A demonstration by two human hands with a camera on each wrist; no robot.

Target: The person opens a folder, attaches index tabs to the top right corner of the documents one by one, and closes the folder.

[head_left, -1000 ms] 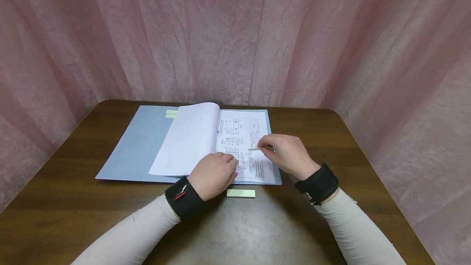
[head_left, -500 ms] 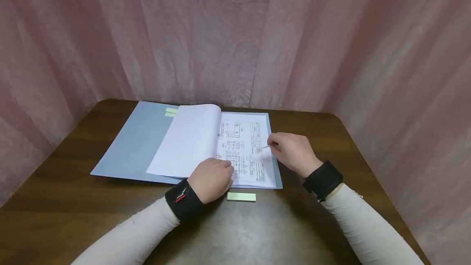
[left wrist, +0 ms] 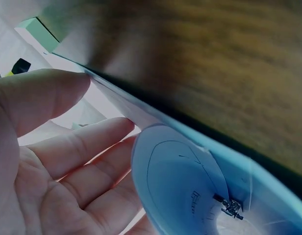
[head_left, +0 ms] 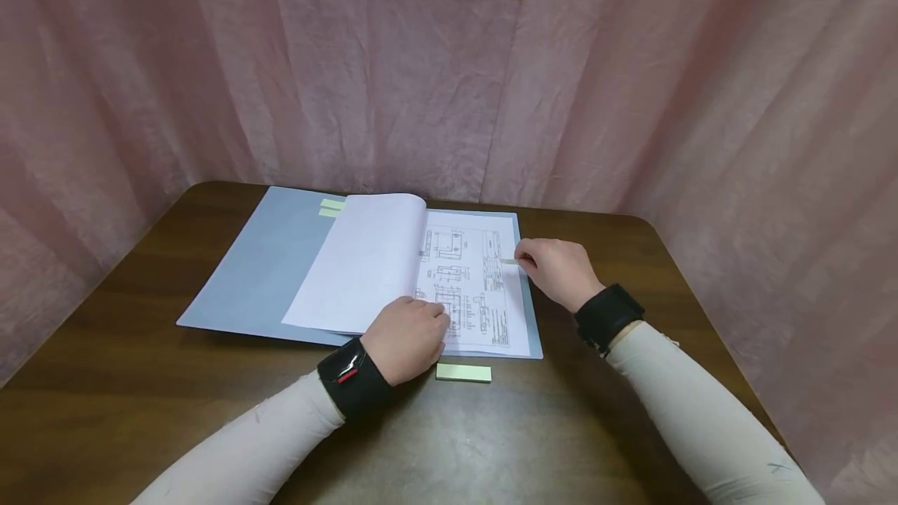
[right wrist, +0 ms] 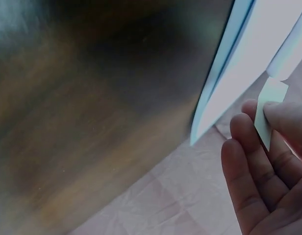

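A blue folder (head_left: 245,279) lies spread on the table, with its white sheets turned over to the left (head_left: 361,256). The exposed page (head_left: 515,318) on the right carries printed technical drawings. My left hand (head_left: 405,340) rests on that page near its lower edge, fingers extended beside the bend of the turned sheets. Over the page's right edge, my right hand (head_left: 560,271) pinches a pale green sticky note (right wrist: 271,93) between thumb and fingers; its free end points left over the drawing. Closer to me, a pad of green sticky notes (head_left: 463,373) lies just off the folder.
Two green strips (head_left: 331,207) show on the folder's left cover, at the edge of the turned sheets. The wooden table (head_left: 631,256) ends at a pink curtain (head_left: 435,84) behind it and on both sides. A metal fastener (left wrist: 232,208) appears inside the folder.
My right hand has moved right and slightly up with the sticky note, from over the drawing to the page's right edge. The left hand stays on the page.
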